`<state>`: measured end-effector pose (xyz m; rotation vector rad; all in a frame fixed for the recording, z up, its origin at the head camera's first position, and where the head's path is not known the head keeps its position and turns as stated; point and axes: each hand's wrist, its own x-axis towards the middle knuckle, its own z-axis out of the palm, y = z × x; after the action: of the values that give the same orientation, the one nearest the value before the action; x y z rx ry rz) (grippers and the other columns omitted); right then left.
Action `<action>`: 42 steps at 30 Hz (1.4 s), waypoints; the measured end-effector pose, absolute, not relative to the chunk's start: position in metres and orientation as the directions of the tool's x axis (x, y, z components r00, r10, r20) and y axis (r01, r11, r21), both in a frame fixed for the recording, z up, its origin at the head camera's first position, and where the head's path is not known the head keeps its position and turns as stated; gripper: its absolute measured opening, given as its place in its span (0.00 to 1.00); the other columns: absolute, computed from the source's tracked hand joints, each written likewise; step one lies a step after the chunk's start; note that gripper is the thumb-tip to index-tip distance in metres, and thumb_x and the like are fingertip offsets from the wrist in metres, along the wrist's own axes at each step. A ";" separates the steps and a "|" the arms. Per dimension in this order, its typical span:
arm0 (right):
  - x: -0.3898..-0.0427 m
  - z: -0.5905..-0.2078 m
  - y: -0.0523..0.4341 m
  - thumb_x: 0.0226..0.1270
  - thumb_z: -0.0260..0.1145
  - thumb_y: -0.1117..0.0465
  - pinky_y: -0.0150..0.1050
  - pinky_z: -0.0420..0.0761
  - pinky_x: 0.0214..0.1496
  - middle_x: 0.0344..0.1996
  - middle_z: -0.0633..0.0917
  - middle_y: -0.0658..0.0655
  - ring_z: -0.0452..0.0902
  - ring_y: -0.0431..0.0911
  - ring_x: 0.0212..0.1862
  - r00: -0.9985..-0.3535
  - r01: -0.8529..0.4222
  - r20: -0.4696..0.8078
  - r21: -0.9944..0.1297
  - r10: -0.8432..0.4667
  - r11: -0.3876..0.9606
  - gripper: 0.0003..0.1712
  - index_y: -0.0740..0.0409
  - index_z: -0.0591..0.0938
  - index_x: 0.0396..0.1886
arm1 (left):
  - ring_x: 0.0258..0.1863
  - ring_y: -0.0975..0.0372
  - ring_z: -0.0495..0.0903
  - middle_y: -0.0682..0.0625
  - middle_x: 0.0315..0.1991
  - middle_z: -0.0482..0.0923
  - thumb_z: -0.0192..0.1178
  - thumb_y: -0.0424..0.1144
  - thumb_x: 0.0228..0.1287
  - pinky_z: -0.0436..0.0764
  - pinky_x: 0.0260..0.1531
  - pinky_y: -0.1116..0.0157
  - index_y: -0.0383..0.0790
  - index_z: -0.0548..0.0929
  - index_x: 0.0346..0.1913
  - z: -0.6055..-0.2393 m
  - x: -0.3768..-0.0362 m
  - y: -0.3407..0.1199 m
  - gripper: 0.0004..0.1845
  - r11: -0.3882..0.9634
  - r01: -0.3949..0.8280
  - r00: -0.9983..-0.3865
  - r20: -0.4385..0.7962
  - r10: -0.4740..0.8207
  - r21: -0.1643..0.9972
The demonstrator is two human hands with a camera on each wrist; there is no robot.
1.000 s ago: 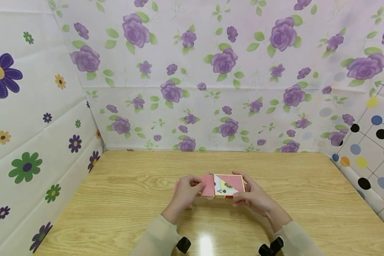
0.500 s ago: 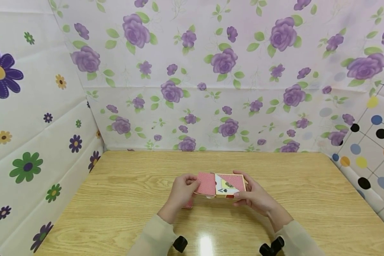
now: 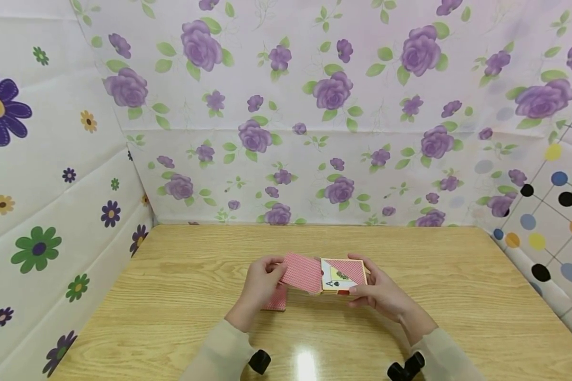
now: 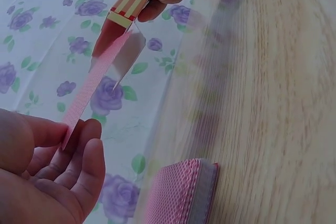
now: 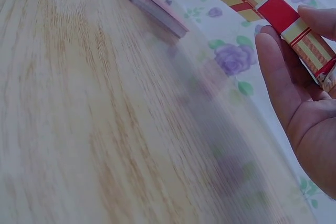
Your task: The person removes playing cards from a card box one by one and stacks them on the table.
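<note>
Centrally, the left hand (image 3: pixel 259 283) pinches a card (image 3: pixel 302 272) by its end, angled clear of the card box (image 3: pixel 343 276); the right hand (image 3: pixel 378 293) clasps that box steady; a stack (image 3: pixel 275 300) rests lower on the tabletop (image 3: pixel 171 296).

Bare hands: two, a left hand (image 3: pixel 259 283) and a right hand (image 3: pixel 380 293), each coming out of a pale, sheer sleeve.
Card boxes: one, a cardboard playing-card box with red and yellow stripes and an ace of spades printed on its face (image 3: pixel 344 275).
Loose cards lifted off the table: one small batch of red-backed playing cards (image 3: pixel 302 272); how many cards are in it cannot be told.
Stacks on the table: one pile of red-backed cards (image 4: pixel 184 192) lying flat.
Tables: one light wooden table (image 3: pixel 181 317).
Black wrist camera mounts: two, at the lower edge of the head view (image 3: pixel 259 362) (image 3: pixel 405 366).
</note>
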<state>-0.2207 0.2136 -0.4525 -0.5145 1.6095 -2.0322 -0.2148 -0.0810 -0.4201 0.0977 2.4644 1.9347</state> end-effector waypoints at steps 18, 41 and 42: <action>-0.221 -0.452 0.216 0.63 0.61 0.72 0.42 0.84 0.41 0.53 0.79 0.56 0.82 0.52 0.49 -0.819 0.134 -0.019 -0.978 -0.573 -0.159 0.48 0.49 0.44 0.74 | 0.32 0.60 0.75 0.41 0.37 0.77 0.51 0.33 0.71 0.80 0.31 0.66 0.33 0.80 0.51 -0.414 -0.220 -0.096 0.12 0.268 0.045 -0.999 0.036 0.038 0.962; -0.223 -0.454 0.215 0.64 0.60 0.71 0.42 0.84 0.42 0.55 0.77 0.55 0.81 0.50 0.50 -0.809 0.128 -0.016 -0.980 -0.588 -0.150 0.49 0.47 0.42 0.74 | 0.28 0.62 0.70 0.46 0.33 0.75 0.51 0.36 0.71 0.71 0.27 0.68 0.35 0.80 0.44 -0.414 -0.244 -0.117 0.09 0.462 0.007 -1.000 -0.006 0.025 0.887; -0.223 -0.454 0.215 0.64 0.60 0.71 0.42 0.84 0.42 0.56 0.77 0.55 0.81 0.50 0.50 -0.807 0.126 -0.012 -0.980 -0.590 -0.152 0.49 0.47 0.42 0.74 | 0.28 0.62 0.70 0.46 0.33 0.74 0.51 0.36 0.71 0.70 0.27 0.68 0.35 0.79 0.44 -0.414 -0.245 -0.118 0.09 0.467 0.006 -0.999 -0.010 0.031 0.884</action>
<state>-0.2232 0.2148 -0.4543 -0.5248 1.6496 -2.0052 -0.2447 -0.1177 -0.4145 0.0341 2.6696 1.6091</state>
